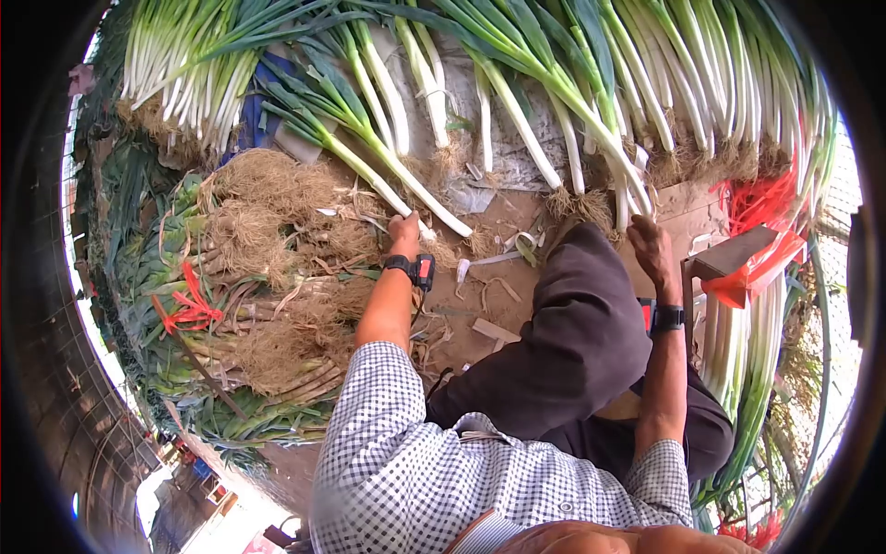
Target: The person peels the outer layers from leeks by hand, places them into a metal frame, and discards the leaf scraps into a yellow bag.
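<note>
My left hand (403, 231) is closed around the white stem of a leek (369, 175), close to its root end. A second leek (420, 189) lies alongside, slanting the same way, with its roots to the right of that hand. At the right, my right hand (651, 247) has its fingers curled at the lower end of a long leek (600, 125), whose green leaves stretch up and to the left. My fingers partly hide that leek's root end. Several other leeks (531, 138) lie with their roots toward me between the two hands.
Untrimmed leeks with brown, matted roots (254, 208) are heaped at the left, with red ties (191, 303) on them. Cleaner leeks stand in rows at the upper left (185, 83) and upper right (706, 83). Red plastic strips (759, 198) hang at right, near a board (734, 254).
</note>
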`<state>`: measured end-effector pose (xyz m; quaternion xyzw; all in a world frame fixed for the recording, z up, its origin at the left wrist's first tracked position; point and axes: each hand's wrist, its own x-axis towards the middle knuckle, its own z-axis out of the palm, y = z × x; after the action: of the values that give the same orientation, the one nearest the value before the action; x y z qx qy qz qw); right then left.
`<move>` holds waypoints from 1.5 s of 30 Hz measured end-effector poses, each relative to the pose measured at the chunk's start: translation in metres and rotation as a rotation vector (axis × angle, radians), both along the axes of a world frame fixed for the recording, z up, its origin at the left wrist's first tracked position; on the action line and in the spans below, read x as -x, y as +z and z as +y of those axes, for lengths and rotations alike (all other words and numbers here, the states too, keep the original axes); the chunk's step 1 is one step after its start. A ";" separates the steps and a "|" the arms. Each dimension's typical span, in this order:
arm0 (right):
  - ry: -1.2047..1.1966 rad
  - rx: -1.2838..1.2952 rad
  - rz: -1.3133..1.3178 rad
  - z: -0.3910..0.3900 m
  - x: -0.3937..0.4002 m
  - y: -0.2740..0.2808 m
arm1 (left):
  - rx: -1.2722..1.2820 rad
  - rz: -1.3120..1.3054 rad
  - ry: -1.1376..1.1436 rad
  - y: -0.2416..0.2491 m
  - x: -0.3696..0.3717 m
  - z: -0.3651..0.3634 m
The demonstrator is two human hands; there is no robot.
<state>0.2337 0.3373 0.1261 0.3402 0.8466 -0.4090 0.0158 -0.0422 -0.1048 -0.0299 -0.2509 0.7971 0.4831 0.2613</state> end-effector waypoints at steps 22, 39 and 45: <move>0.628 0.023 0.046 -0.019 0.091 0.059 | -1.508 -0.416 0.094 0.131 -0.051 0.197; -0.232 0.354 0.119 -0.049 -0.014 0.129 | -1.466 -0.005 0.147 0.196 0.018 0.188; -0.109 0.558 0.297 -0.065 0.000 0.137 | -1.742 -0.156 0.172 0.259 0.015 0.209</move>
<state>0.2334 0.2725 0.2634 0.3043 0.6753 -0.6708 -0.0372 -0.0573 0.1041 0.2294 -0.0539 0.1034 0.9192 0.3761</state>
